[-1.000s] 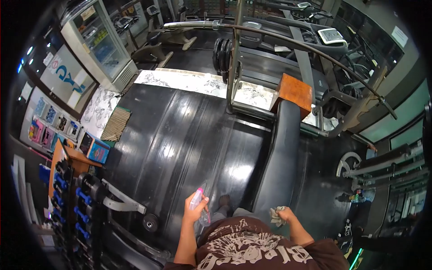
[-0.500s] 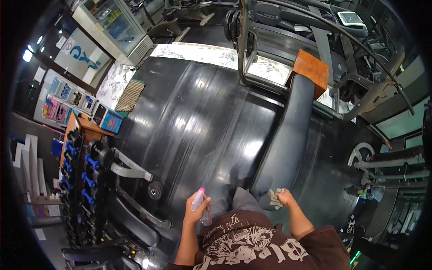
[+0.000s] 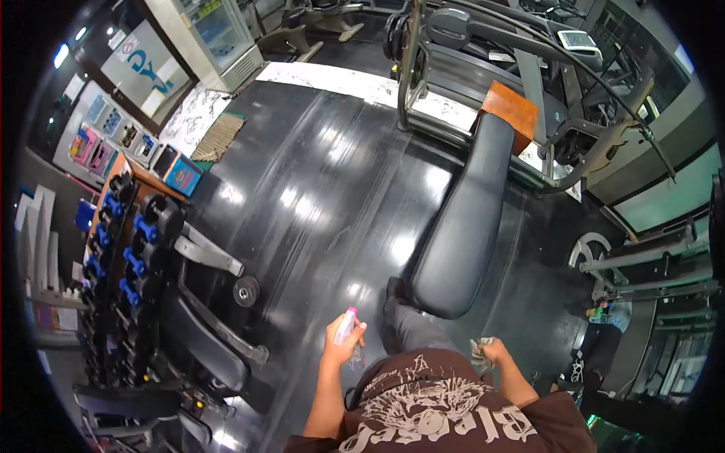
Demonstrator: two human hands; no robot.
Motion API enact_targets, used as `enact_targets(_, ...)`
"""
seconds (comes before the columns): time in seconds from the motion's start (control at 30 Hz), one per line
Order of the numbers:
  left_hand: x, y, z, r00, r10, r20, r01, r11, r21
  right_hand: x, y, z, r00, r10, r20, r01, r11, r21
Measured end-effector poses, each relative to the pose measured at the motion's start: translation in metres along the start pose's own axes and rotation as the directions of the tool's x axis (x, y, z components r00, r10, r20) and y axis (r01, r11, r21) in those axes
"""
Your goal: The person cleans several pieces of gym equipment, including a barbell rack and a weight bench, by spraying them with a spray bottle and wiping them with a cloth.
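Two rows of blue dumbbells (image 3: 134, 261) are noted on a rack, well to the left of the left hand. Nearer that hand, still on its left, is a dark padded seat (image 3: 202, 343); a round weight plate (image 3: 247, 291) sits on a metal frame beyond the seat and to its right. The left hand (image 3: 341, 341) is closed around a clear bottle (image 3: 345, 328), its pink top pointing up and away from the hand. Right of the left hand, one leg (image 3: 423, 330) extends forward over the black floor (image 3: 332, 204). A long black bench (image 3: 464, 234) lies between the two hands in bearing, ahead of both, with an orange-brown box (image 3: 510, 112) at its far end. Grey-beige cloth (image 3: 480, 353) is bunched in the right hand (image 3: 495, 350), fingers closed on it, near the bench's close end. Further right and forward stands a machine with a pale wheel (image 3: 590, 253).
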State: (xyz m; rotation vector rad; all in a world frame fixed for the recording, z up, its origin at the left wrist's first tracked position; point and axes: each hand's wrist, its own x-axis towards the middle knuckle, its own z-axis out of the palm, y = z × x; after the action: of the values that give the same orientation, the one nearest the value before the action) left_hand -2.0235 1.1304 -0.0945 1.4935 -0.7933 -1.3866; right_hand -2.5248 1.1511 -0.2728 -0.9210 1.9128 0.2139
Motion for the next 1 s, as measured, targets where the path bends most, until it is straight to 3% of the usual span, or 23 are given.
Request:
enact_targets(0.1, -0.035, -0.032, 0.003, 1.000, -0.018, -0.016, 0.017, 0.999, -0.034, -0.053, 0.003, -0.017, 1.000, -0.009, -0.008, 0.008, 0.997, -0.070)
enact_targets(0.2, -0.062, -0.056, 0.011, 0.999, -0.051, -0.019, 0.050, 0.998, -0.033, -0.059, 0.026, -0.030, 0.999, -0.041, -0.012, 0.040, 0.996, -0.082)
enact_targets(0.37, -0.080, -0.080, 0.032, 0.995, -0.089, -0.034, 0.092, 0.992, 0.082, -0.070, 0.017, -0.057, 0.992, -0.073, -0.107, 0.074, 0.997, 0.006)
enact_targets(0.47, -0.080, -0.089, 0.051, 0.994, -0.091, -0.057, 0.099, 0.984, 0.146, -0.043, 0.016, -0.083, 0.980, -0.172, -0.099, 0.159, 0.980, -0.120)
enact_targets(0.57, -0.075, -0.092, 0.082, 0.993, -0.083, -0.084, 0.095, 0.985, 0.144, -0.022, 0.004, -0.119, 0.975, -0.208, -0.076, 0.201, 0.975, -0.093)
enact_targets(0.73, -0.054, -0.102, 0.158, 0.977, -0.098, -0.191, 0.128, 0.980, 0.153, 0.041, 0.002, -0.197, 0.947, -0.315, -0.053, 0.301, 0.936, -0.185)
enact_targets(0.83, -0.049, -0.121, 0.208, 0.935, -0.160, -0.315, 0.222, 0.960, 0.171, 0.069, 0.001, -0.269, 0.924, -0.380, -0.045, 0.353, 0.891, -0.287)
enact_targets(0.87, -0.039, -0.121, 0.222, 0.921, -0.166, -0.353, 0.243, 0.952, 0.187, 0.089, 0.003, -0.291, 0.918, -0.391, -0.065, 0.366, 0.898, -0.243)
enact_targets(0.93, -0.034, -0.132, 0.256, 0.906, -0.194, -0.376, 0.279, 0.942, 0.187, 0.115, 0.035, -0.344, 0.923, -0.375, -0.088, 0.357, 0.919, -0.170)
enact_targets(1.0, -0.035, -0.139, 0.290, 0.897, -0.202, -0.394, 0.299, 0.933, 0.202, 0.137, 0.052, -0.393, 0.946, -0.308, -0.102, 0.276, 0.929, -0.245)
